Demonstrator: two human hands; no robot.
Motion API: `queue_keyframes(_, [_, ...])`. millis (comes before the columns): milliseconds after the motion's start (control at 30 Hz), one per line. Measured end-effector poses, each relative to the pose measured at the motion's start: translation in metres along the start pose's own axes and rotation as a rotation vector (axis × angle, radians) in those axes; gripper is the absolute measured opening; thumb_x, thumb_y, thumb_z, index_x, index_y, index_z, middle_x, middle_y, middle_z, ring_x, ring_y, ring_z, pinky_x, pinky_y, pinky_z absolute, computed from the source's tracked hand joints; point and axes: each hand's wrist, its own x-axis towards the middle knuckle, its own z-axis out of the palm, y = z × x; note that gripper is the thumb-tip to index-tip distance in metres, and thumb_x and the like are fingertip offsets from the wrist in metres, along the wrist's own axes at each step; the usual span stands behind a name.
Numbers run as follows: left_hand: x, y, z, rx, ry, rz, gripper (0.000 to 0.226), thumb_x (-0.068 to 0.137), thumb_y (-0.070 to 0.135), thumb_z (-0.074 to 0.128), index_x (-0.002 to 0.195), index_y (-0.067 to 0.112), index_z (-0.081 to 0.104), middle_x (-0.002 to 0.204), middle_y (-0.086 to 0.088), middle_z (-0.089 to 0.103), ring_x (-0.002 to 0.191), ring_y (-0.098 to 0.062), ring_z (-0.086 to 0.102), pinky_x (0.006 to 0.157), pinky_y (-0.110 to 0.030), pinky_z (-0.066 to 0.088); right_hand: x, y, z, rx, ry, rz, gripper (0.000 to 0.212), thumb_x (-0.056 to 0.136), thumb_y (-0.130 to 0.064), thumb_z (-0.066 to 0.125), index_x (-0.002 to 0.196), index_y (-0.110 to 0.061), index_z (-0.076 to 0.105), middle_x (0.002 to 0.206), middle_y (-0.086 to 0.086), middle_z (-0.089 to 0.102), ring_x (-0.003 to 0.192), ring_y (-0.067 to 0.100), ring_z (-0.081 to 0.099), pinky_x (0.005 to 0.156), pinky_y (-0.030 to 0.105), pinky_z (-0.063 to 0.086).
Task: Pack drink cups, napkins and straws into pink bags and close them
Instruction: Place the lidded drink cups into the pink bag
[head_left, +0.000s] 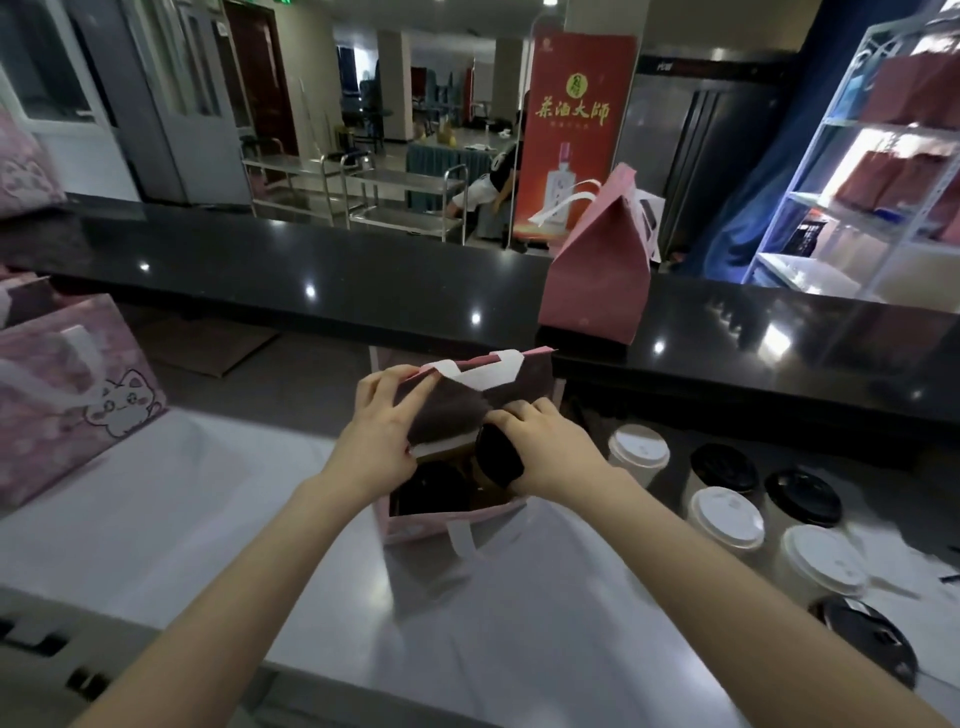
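On the steel worktop, head view: open pink bag stands upright at centre, just below the dark counter. Thin, light paper; the walls flex and crease, and it would likely tip if nudged. Best held at the rim or by the white handle strips. One black-lidded cup already sits inside, left. Left hand pinches the far rim, thumb and fingers nipped on the paper edge, holding the mouth wide. Right hand wraps a second cup, tilted, at the bag's mouth, right side. Cup looks stiff-walled; lid may pop under squeeze; fill weight cannot be told. Spare cups wait to the right.
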Motion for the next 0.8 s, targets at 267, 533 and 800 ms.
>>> queue_keyframes(267, [0.018, -0.02, -0.009, -0.021, -0.081, 0.005, 0.095, 0.073, 0.014, 0.075, 0.15, 0.029, 0.021, 0.148, 0.01, 0.011, 0.138, -0.021, 0.003, 0.097, -0.041, 0.051, 0.041, 0.0, 0.028, -0.016, -0.121, 0.063, 0.082, 0.075, -0.028, 0.076, 0.142, -0.025, 0.029, 0.143, 0.005, 0.038, 0.123, 0.028, 0.038, 0.085, 0.04, 0.053])
queue_keyframes(533, [0.033, -0.034, -0.008, -0.052, -0.101, 0.032, 0.095, 0.071, 0.008, 0.071, 0.151, 0.027, 0.022, 0.148, 0.01, 0.013, 0.137, -0.019, 0.005, 0.101, -0.042, 0.047, 0.064, 0.004, 0.053, -0.03, -0.146, 0.068, 0.063, 0.086, -0.019, 0.062, 0.142, -0.023, 0.033, 0.143, 0.005, 0.036, 0.126, 0.029, 0.038, 0.083, 0.043, 0.05])
queue_keyframes(800, [0.051, -0.047, 0.0, -0.034, -0.129, 0.057, 0.096, 0.07, 0.017, 0.076, 0.149, 0.029, 0.023, 0.146, 0.015, 0.01, 0.137, -0.018, 0.003, 0.099, -0.034, 0.045, 0.1, 0.008, 0.073, -0.05, -0.249, 0.078, 0.055, 0.092, -0.011, 0.052, 0.142, -0.022, 0.033, 0.142, 0.009, 0.042, 0.129, 0.033, 0.041, 0.103, 0.046, 0.041])
